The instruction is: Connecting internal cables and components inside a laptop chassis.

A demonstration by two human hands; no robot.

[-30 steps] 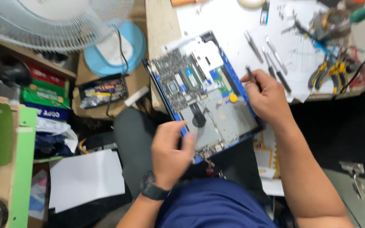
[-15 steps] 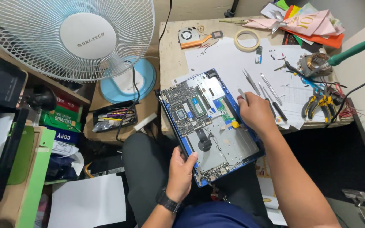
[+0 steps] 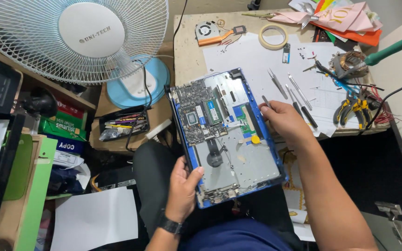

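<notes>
Left hand (image 3: 182,188) on opened laptop's (image 3: 229,137) near-left edge, table edge (image 3: 350,132) beside.

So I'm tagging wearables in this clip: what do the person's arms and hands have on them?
The left hand has a black wristwatch strapped at the wrist. The right hand is bare, with no glove or ring visible. Both forearms are uncovered; no sleeves show.

One opened blue laptop (image 3: 229,139) lies at centre. Around the laptop: two hands on its edges, one white fan (image 3: 77,37) to its left, one tape roll (image 3: 274,36) and one cooling fan part (image 3: 208,31) above it, two pliers (image 3: 352,111) to its right.
</notes>
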